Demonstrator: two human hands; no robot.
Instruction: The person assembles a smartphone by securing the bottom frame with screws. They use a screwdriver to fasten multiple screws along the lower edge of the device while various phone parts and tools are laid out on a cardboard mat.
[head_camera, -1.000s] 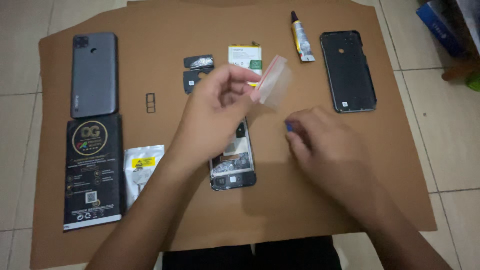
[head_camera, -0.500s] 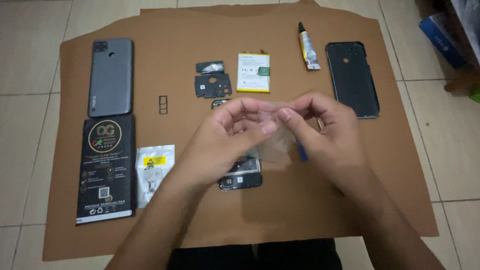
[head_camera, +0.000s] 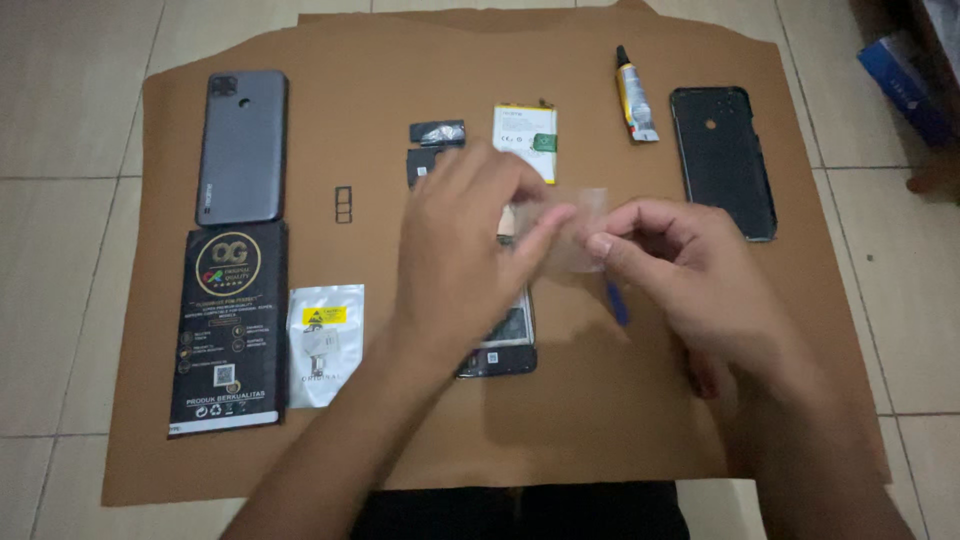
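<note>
A brown cardboard sheet (head_camera: 600, 440) is spread on the tiled floor (head_camera: 60, 250); left of the opened phone (head_camera: 505, 345) (mid-sheet) a black box (head_camera: 228, 325) is laid.

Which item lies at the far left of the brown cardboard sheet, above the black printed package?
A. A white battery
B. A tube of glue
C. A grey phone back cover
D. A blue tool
C. The grey phone back cover lies at the far left of the cardboard sheet, directly above the black printed package; the glue tube and the battery lie further right.
</note>
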